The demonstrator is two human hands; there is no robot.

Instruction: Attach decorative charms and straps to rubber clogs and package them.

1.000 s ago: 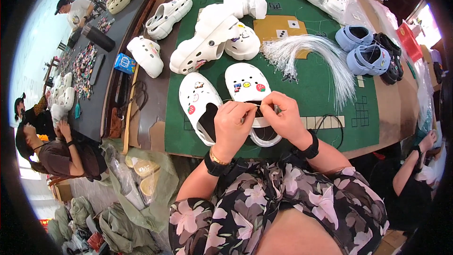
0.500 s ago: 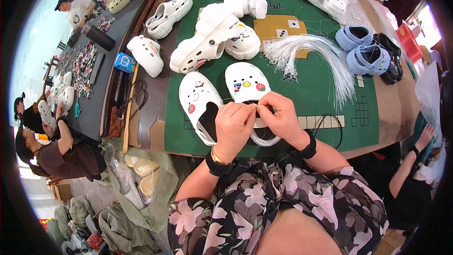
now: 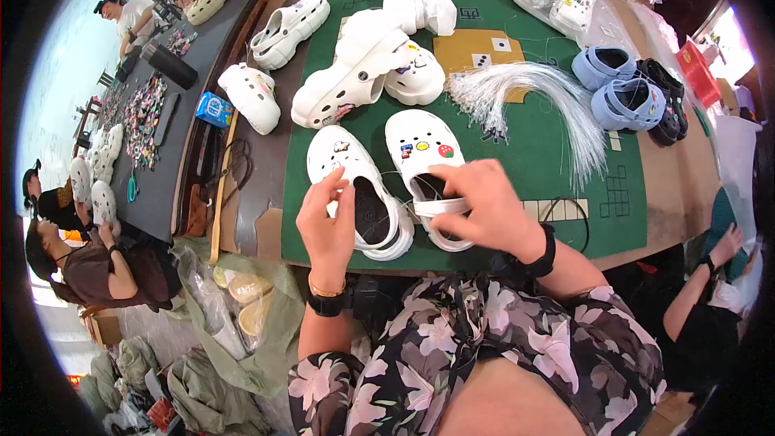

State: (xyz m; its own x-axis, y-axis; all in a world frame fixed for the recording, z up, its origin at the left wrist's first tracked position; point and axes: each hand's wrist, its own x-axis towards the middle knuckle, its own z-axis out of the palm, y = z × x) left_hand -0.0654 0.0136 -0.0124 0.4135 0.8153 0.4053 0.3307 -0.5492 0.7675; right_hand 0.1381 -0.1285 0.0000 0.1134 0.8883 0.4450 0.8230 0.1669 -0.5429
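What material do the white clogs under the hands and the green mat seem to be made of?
White clogs: probably moulded foam or soft plastic, matte; thick, rounded, seamless bodies with punched holes.
Green mat: likely rubber or vinyl, matte; it lies flat, printed with a pale grid.

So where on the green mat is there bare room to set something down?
Bare green mat lies right of the right hand, below the bundle of clear strands and toward the blue clogs. A smaller strip sits beside the tan card. It is crowded around the white clog pair at the left hand and the white clog pile behind.
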